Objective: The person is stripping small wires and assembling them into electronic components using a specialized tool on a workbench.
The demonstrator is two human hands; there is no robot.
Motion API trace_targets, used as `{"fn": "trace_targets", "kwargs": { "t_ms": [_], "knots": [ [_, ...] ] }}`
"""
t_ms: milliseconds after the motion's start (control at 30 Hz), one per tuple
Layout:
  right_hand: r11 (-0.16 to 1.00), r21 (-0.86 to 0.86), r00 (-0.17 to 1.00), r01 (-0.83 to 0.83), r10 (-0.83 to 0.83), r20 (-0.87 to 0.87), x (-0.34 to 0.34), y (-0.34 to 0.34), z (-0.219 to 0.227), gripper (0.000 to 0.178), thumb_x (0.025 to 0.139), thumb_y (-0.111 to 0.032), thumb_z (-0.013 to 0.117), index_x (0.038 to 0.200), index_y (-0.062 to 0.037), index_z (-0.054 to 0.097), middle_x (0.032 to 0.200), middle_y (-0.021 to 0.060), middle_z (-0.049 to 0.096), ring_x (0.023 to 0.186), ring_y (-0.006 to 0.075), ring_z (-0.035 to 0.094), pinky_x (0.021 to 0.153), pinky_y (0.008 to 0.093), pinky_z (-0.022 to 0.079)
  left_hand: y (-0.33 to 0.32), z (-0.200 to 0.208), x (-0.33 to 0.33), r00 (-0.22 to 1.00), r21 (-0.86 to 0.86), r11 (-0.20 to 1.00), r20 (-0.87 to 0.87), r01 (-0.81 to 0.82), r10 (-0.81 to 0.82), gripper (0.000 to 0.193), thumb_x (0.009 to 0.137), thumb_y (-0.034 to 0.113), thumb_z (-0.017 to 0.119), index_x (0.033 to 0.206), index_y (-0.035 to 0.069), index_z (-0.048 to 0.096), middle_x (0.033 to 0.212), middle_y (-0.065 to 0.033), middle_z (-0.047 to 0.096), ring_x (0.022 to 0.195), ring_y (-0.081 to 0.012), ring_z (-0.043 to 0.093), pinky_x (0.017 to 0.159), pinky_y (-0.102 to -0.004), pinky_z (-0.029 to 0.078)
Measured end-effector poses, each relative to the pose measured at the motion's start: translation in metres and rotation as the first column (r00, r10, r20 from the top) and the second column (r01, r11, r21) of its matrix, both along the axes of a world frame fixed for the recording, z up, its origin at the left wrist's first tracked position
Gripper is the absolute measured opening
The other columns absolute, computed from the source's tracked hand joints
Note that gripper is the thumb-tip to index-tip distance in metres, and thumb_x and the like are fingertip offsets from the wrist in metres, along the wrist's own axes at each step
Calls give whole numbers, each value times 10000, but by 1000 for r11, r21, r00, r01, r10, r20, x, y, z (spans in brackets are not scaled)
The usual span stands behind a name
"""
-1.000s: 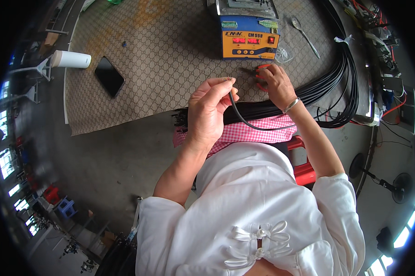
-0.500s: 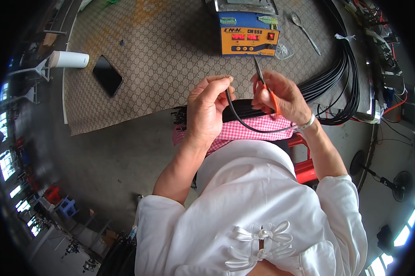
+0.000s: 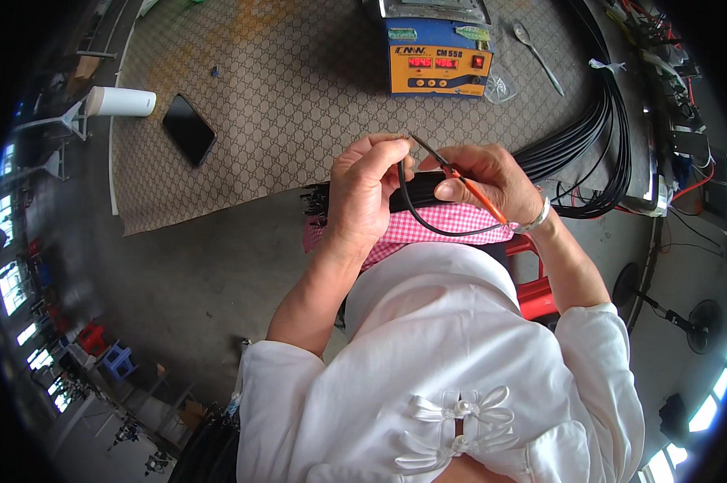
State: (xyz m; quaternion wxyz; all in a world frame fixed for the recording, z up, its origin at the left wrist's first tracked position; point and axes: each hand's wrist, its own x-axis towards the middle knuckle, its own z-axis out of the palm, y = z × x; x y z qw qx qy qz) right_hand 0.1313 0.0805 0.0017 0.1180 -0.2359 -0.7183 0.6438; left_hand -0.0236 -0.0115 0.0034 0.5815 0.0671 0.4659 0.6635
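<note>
Between the thumb and fingers of my left hand (image 3: 370, 177), the end of a black cable (image 3: 413, 211) is pinched. The cable loops down from there and runs rightward below my right hand (image 3: 496, 183). That hand is closed on a pair of scissors (image 3: 476, 193) with orange handles. The scissor blades point up and left, their tips close to the cable end at my left fingertips. Whether the blades touch the cable, I cannot tell. Behind both hands, a thick bundle of black cables (image 3: 569, 133) lies across the table edge, its cut ends showing left of my lap.
A blue and yellow box with a red digital display (image 3: 436, 71) stands ahead on the patterned table cover (image 3: 275, 121). Nearby are a spoon (image 3: 538, 58) and a small clear plastic bag (image 3: 500, 87). A black phone (image 3: 189, 130) and white cylinder (image 3: 122, 102) lie at left.
My right hand has turned the scissors from pointing upward to pointing left, bringing the tips to the cable end. My left hand has hardly moved.
</note>
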Motion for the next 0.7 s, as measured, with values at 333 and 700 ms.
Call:
{"fn": "trace_targets", "kwargs": {
  "t_ms": [333, 700],
  "knots": [
    [997, 71, 1000, -25, 24, 7, 1, 2, -3, 360, 751, -282, 677, 940, 16, 605, 664, 57, 587, 618, 92, 548, 566, 234, 444, -1, -3, 0, 1000, -9, 1000, -12, 17, -17, 119, 752, 109, 596, 820, 12, 593, 648, -29, 561, 551, -94, 507, 550, -205, 398],
    [973, 228, 999, -35, 35, 7, 1, 3, -4, 326, 741, -260, 682, 913, 9, 612, 612, 60, 563, 556, 115, 536, 518, 251, 429, 0, -1, 0, 1000, -25, 999, -15, 27, -28, 115, 752, 107, 593, 817, 12, 592, 659, -30, 567, 568, -89, 514, 556, -199, 403]
  ]
}}
